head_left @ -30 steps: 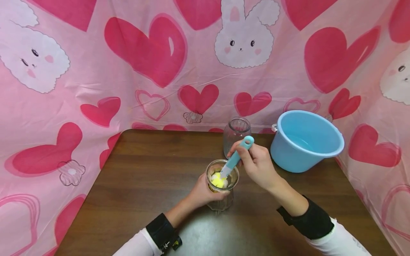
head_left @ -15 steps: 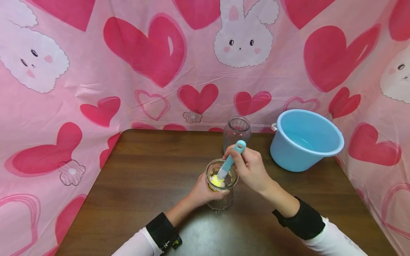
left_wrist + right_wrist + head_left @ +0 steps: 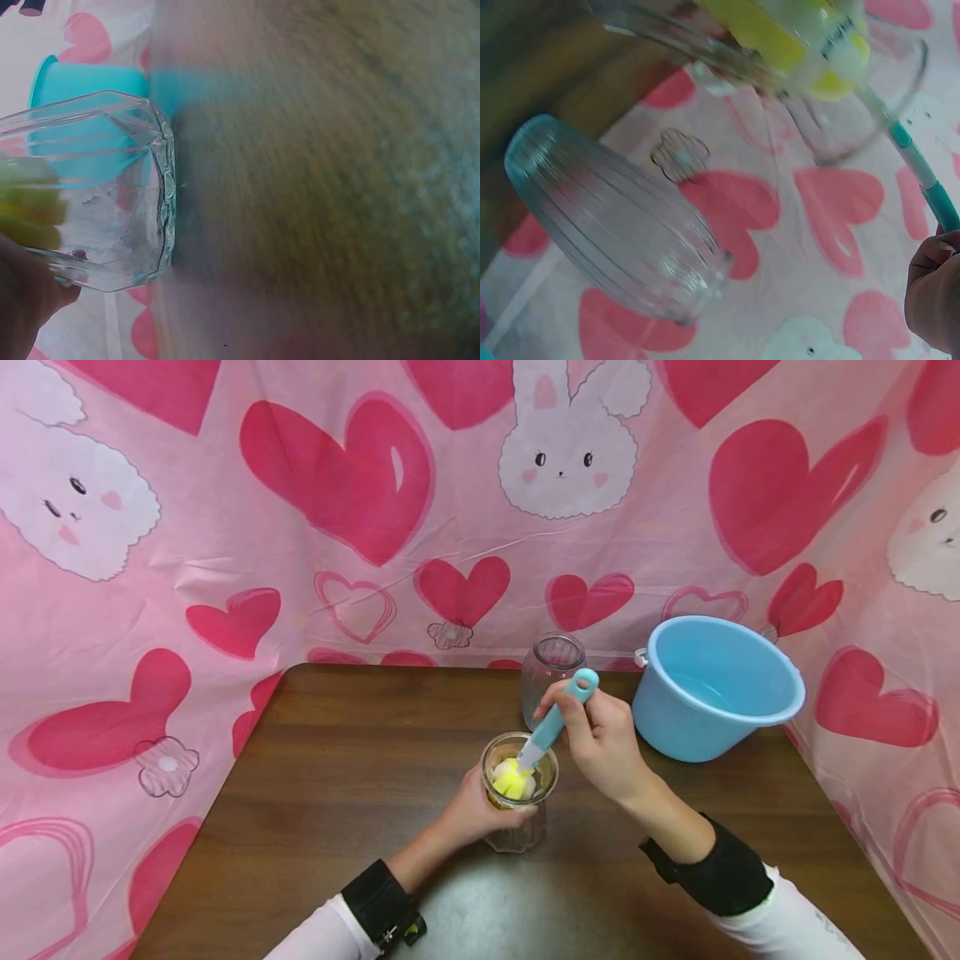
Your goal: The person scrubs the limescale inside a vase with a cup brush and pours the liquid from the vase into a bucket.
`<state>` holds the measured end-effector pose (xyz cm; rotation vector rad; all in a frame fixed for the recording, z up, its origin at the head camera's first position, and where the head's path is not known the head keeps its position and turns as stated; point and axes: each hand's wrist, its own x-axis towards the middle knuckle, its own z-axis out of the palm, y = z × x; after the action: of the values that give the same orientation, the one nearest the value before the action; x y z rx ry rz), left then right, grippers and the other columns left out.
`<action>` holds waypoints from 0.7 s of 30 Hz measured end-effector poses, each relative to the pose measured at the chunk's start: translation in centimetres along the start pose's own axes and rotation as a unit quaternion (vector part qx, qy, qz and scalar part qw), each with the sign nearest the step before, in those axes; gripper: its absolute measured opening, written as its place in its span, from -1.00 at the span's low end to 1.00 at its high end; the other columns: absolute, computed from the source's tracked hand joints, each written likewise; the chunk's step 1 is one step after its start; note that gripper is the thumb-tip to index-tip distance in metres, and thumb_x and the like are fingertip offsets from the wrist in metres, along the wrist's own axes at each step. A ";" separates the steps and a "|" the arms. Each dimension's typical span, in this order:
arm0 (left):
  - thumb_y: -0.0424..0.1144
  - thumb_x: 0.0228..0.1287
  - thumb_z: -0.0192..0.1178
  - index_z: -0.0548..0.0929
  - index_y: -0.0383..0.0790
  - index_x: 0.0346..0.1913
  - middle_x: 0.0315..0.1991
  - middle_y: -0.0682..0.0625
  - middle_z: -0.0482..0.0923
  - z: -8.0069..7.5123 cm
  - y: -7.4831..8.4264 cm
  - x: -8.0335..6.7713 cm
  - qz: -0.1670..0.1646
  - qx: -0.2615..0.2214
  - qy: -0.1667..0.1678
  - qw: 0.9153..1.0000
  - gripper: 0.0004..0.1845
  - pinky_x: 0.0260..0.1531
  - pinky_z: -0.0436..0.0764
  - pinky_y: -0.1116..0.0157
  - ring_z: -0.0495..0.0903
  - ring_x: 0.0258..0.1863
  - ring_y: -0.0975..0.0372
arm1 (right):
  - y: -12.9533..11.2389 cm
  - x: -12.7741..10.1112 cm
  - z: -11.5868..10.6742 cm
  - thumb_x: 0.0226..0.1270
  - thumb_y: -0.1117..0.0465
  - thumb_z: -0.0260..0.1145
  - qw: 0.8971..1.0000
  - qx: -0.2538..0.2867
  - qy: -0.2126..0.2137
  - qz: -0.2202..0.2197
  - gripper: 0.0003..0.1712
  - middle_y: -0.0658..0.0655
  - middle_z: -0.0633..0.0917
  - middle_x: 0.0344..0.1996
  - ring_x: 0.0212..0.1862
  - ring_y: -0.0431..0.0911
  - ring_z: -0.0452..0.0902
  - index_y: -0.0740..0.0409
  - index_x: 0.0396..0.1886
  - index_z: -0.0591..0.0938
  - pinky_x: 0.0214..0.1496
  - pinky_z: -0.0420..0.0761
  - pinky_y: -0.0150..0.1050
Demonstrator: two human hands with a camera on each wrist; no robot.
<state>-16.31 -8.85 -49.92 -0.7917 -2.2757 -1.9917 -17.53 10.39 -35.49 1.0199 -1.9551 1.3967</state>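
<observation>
My left hand (image 3: 472, 808) grips a clear glass jar (image 3: 517, 840) around its upper part; the jar stands with its base right at the tabletop. In the left wrist view the jar's faceted bottom (image 3: 166, 199) shows below the sponge. My right hand (image 3: 609, 747) holds a sponge bottle brush by its light-blue handle (image 3: 553, 727), thumb along it. The brush leans to the right out of the jar mouth. Its yellow and white sponge head (image 3: 512, 781) sits inside the jar, and in the right wrist view the sponge (image 3: 832, 45) shows near the rim.
A second, ribbed glass jar (image 3: 537, 681) stands just behind the right hand. To the right is a light-blue bucket (image 3: 675, 727) with a white handle joint. The brown wooden table (image 3: 360, 735) meets a pink heart-and-rabbit cloth (image 3: 465, 535) at its back edge.
My right hand pushed the brush down and left into the jar, then drew it back up and right, so the sponge sits higher now. The left hand and jar have stayed put.
</observation>
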 end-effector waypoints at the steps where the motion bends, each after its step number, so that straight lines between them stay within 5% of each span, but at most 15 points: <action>1: -0.30 -0.06 0.62 0.45 -0.21 0.38 0.17 -0.07 0.61 0.0 0.0 0.0 -0.004 -0.002 -0.001 1.000 -0.13 0.18 0.57 0.26 0.60 0.09 0.21 | 0.2 -0.3 0.3 0.66 0.08 0.14 1.000 -0.002 -0.004 0.002 -0.67 0.09 0.73 -0.38 -0.54 -0.23 0.44 0.24 -0.20 0.66 -0.50 0.46 -0.43; 9: -0.27 -0.03 0.60 0.40 -0.11 0.45 0.24 -0.04 0.59 -0.1 -0.2 -0.2 -0.011 -0.007 -0.007 1.000 -0.08 0.20 0.57 0.25 0.58 0.15 0.18 | 1.2 -2.0 2.3 0.62 0.24 0.19 0.997 -0.023 -0.067 -0.006 -0.84 0.07 0.74 -0.32 -0.31 -0.13 0.67 0.20 -0.15 0.66 -0.16 0.67 -0.38; 15: -0.27 -0.07 0.64 0.41 -0.17 0.42 0.22 -0.02 0.61 0.0 -0.2 -0.3 -0.015 -0.008 0.002 1.000 -0.07 0.18 0.56 0.28 0.59 0.12 0.20 | 0.0 -0.5 0.8 0.65 0.08 0.17 0.999 -0.012 -0.034 -0.009 -0.71 0.07 0.75 -0.34 -0.48 -0.16 0.55 0.19 -0.16 0.68 -0.38 0.55 -0.42; 21: -0.28 -0.06 0.64 0.40 -0.15 0.43 0.23 -0.03 0.59 -0.1 -0.2 -0.2 -0.016 -0.017 -0.001 1.000 -0.07 0.21 0.55 0.27 0.58 0.14 0.19 | -0.1 -0.4 0.8 0.61 0.25 0.20 0.999 -0.011 -0.029 0.012 -0.84 0.06 0.75 -0.35 -0.50 -0.16 0.52 0.17 -0.17 0.68 -0.42 0.53 -0.40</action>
<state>-16.24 -8.99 -50.11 -0.7647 -2.2762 -2.0509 -17.23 9.67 -35.99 1.0422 -2.0263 1.3696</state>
